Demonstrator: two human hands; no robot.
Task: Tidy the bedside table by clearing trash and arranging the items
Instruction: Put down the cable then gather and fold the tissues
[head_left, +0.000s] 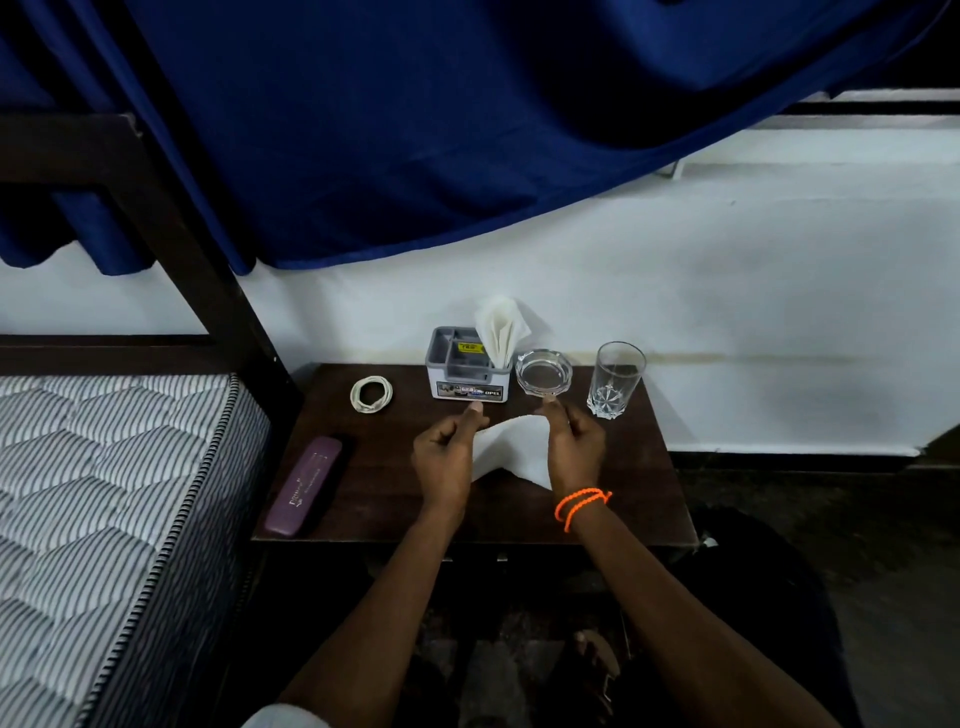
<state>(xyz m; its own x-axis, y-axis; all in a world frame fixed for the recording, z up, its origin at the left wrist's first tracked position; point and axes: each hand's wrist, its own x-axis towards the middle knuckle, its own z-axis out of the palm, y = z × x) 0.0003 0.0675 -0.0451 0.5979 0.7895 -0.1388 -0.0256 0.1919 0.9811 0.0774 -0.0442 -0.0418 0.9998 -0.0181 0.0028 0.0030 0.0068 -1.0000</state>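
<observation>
Head view: left hand (445, 451) and right hand (575, 441) pinch a white cloth (511, 451) between them above the table (623, 493); ashtray (543, 372) just beyond the right thumb, bare tabletop nearer both wrists

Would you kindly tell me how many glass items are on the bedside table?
2: a clear ashtray just right of the organizer box, and a drinking glass at the back right corner. None looks hidden.
</observation>
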